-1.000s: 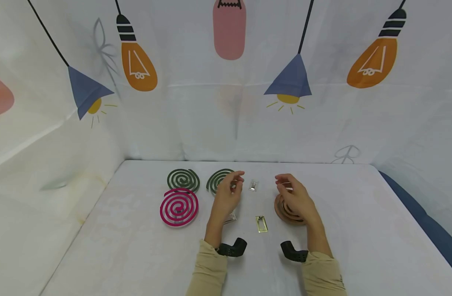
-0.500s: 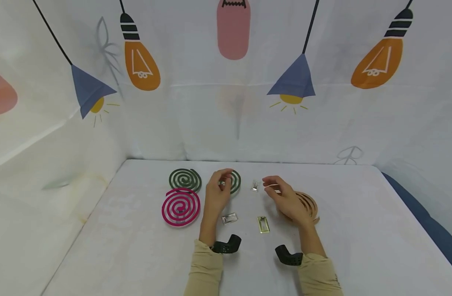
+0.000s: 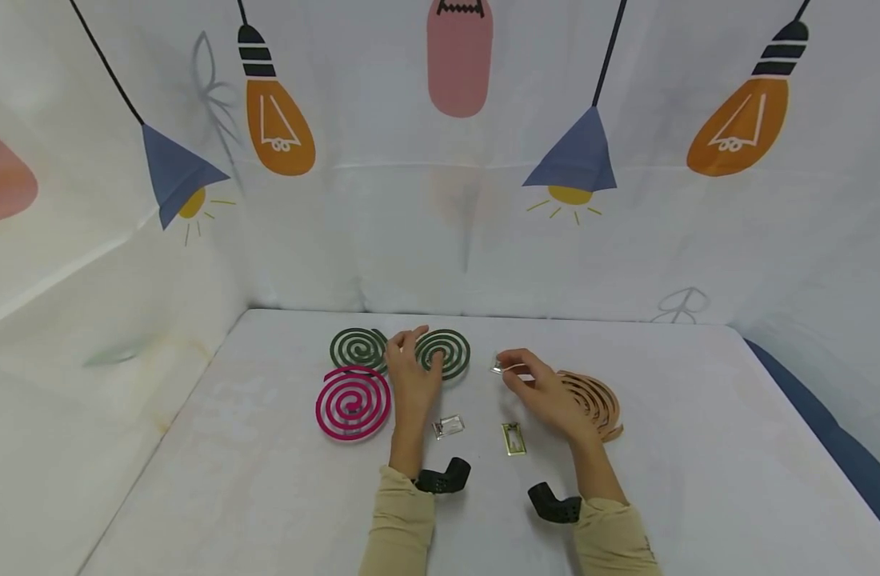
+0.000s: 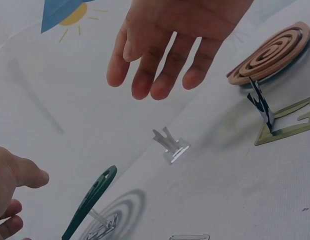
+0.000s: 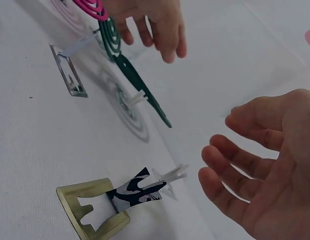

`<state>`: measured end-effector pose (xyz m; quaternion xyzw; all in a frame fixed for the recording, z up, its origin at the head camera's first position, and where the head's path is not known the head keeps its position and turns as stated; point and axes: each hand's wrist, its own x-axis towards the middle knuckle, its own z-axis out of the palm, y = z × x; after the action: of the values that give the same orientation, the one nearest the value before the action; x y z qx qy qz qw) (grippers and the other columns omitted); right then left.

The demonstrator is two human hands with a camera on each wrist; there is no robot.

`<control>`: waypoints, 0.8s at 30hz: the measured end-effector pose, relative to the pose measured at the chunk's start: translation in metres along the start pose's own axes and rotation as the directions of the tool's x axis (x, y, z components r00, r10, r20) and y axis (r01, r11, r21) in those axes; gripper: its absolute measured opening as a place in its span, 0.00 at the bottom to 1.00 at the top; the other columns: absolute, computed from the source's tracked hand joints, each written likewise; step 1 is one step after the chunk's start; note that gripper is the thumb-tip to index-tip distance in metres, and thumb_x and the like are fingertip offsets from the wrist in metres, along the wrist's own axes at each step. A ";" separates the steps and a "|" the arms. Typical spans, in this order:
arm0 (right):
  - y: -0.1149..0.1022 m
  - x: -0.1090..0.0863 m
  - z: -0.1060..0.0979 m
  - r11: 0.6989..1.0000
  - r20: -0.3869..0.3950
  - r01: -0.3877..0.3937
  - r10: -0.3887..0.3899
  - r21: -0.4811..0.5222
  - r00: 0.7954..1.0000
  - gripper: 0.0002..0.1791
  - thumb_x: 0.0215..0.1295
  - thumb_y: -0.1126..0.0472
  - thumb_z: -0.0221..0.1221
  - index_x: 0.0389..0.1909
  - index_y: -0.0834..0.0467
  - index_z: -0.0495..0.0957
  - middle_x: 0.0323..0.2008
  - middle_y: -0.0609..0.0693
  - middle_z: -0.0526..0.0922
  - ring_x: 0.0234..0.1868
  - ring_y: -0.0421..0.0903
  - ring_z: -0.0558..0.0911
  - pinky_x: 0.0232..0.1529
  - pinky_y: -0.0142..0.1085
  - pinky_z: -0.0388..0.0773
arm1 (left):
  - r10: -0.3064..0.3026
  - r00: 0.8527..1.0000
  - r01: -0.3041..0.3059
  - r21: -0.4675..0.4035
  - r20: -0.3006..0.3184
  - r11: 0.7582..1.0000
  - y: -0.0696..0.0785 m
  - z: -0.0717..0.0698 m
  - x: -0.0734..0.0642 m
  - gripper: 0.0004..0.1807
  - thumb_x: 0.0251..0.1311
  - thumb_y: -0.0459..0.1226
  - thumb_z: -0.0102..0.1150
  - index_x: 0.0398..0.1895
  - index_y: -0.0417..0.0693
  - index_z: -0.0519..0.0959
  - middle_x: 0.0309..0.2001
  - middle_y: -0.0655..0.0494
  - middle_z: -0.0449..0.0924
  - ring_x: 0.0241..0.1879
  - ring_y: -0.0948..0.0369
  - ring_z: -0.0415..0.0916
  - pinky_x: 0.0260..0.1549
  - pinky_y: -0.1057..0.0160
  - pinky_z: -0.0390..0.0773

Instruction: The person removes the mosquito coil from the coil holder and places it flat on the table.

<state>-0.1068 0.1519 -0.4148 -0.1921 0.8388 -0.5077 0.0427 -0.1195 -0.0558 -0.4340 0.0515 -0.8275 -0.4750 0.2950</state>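
Observation:
My left hand (image 3: 414,376) hovers with parted fingers between two green mosquito coils, its thumb overlapping the right-hand green coil (image 3: 444,354). In the right wrist view that green coil (image 5: 140,89) sits raised on a stand, apart from the hand. Beside the small silver coil stand (image 4: 174,150) is my right hand (image 3: 548,392). Its fingers are loosely bent and nothing lies between them in the right wrist view (image 5: 275,165). Just right of it lies a brown mosquito coil (image 3: 593,400). A gold coil stand (image 3: 506,440) with a raised prong lies nearer.
At the left, a magenta mosquito coil (image 3: 350,403) overlaps the other green coil (image 3: 358,347) in the head view. Another silver coil stand (image 3: 449,426) lies between the forearms. The white table (image 3: 267,496) meets a lamp-patterned curtain (image 3: 404,224) at the back.
My left hand has moved left, off the right-hand green coil, uncovering it and a silver stand. My right hand has moved left from over the brown coil to the small silver stand.

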 end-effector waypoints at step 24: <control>-0.008 0.006 0.042 0.983 0.004 -0.168 0.168 0.070 0.986 0.37 0.69 0.60 0.53 0.74 0.53 0.47 0.73 0.59 0.50 0.70 0.61 0.59 0.61 0.54 0.67 | -0.156 0.982 0.148 0.081 0.111 0.986 -0.006 0.002 -0.007 0.30 0.50 0.35 0.66 0.60 0.48 0.72 0.64 0.34 0.56 0.65 0.38 0.53 0.59 0.39 0.61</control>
<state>-0.0992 0.1108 -0.4274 -0.1185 0.8339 -0.5314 0.0911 -0.1161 -0.0547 -0.4425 0.0972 -0.8536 -0.4681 0.2069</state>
